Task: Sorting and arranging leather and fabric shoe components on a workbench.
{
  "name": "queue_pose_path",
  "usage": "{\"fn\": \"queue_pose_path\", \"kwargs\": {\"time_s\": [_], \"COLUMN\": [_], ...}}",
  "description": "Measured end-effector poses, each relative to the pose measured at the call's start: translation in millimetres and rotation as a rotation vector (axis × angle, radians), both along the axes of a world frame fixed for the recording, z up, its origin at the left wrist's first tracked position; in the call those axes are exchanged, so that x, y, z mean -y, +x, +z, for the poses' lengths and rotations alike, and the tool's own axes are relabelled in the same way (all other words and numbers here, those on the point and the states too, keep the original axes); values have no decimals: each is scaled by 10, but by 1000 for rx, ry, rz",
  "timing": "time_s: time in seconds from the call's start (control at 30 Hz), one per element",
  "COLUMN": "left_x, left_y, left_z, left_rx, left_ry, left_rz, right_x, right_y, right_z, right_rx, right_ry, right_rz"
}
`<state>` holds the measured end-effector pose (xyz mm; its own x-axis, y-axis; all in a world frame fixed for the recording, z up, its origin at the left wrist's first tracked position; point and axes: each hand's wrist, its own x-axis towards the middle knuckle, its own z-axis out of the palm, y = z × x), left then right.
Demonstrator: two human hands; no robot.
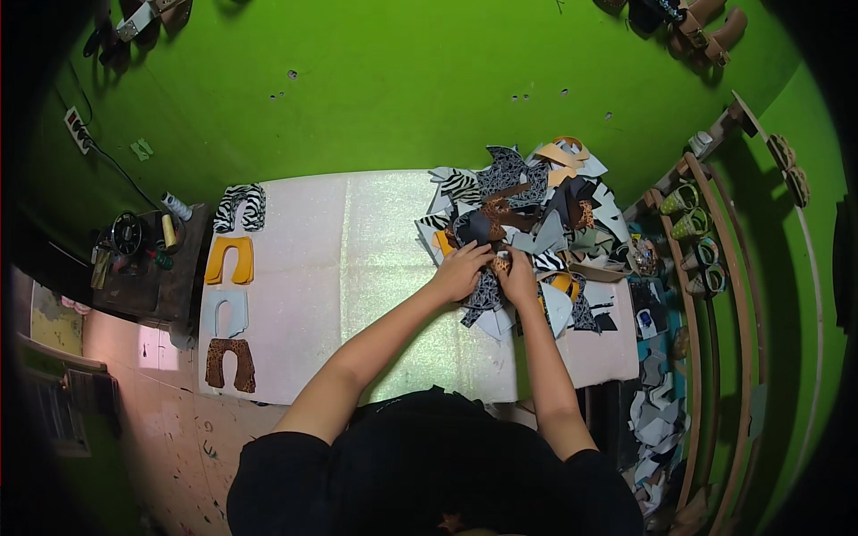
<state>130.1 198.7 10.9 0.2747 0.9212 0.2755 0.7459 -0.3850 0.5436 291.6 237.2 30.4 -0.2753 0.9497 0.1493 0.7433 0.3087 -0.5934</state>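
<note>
A heap of cut material pieces in grey, black, zebra, leopard and yellow lies on the right half of the white-covered table. My left hand rests on its near side, fingers stretched over dark pieces. Close beside it, my right hand is closed at the edge of a small leopard-print piece, partly hidden by the fingers. Along the table's left edge lie U-shaped pieces in a column: zebra-print, yellow, light grey and brown leopard-print.
A sewing machine stands left of the table, with thread cones. At the right, a wooden rack holds sandals. Grey scraps fill a space below the table's right end. A green wall rises behind.
</note>
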Motion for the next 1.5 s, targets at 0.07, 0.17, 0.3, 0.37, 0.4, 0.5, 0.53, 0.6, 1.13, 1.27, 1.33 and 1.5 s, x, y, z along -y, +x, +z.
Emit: {"fn": "queue_pose_path", "kwargs": {"time_s": [0.07, 0.17, 0.3, 0.37, 0.4, 0.5, 0.53, 0.6, 1.13, 1.27, 1.33, 1.5], "left_x": [-93, -139, -171, -201, -238, -333, -360, -415, -217, 61, 198, 572], "left_y": [11, 1, -95, -62, 16, 200, 247, 298, -135, -240, -201, -251], "left_z": [12, -12, -82, -99, 28, 206, 250, 257, -57, -192, -37, -59], "left_rx": [-150, -308, -276, -236, -99, 51, -12, -126, 461, 588, 736, 915], "left_ry": [-59, -195, -325, -212, -66, 178, 173, 170, -210, -130, -216, -87], "left_rz": [14, 225, 396, 457, 444, 436, 399, 391, 463, 469, 484, 524], "right_x": [-24, -116, -167, -188, -187, -215, -237, -260, -151, 79, 159, 383], "right_y": [54, 241, 347, 372, 416, 445, 454, 465, 606, 445, 432, 286], "right_z": [-11, -82, 98, 234, 284, 452, 477, 552, 365, 379, 282, 127], "right_rx": [73, 130, -99, -255, -262, -305, -274, -302, -1317, -1272, -1264, -1159], "right_ry": [-33, 13, 28, 28, 80, 151, 266, 272, -401, -619, -686, -772], "right_rz": [-14, -39, -44, -74, -142, -188, -145, -151, 40, 9, -42, -89]}}
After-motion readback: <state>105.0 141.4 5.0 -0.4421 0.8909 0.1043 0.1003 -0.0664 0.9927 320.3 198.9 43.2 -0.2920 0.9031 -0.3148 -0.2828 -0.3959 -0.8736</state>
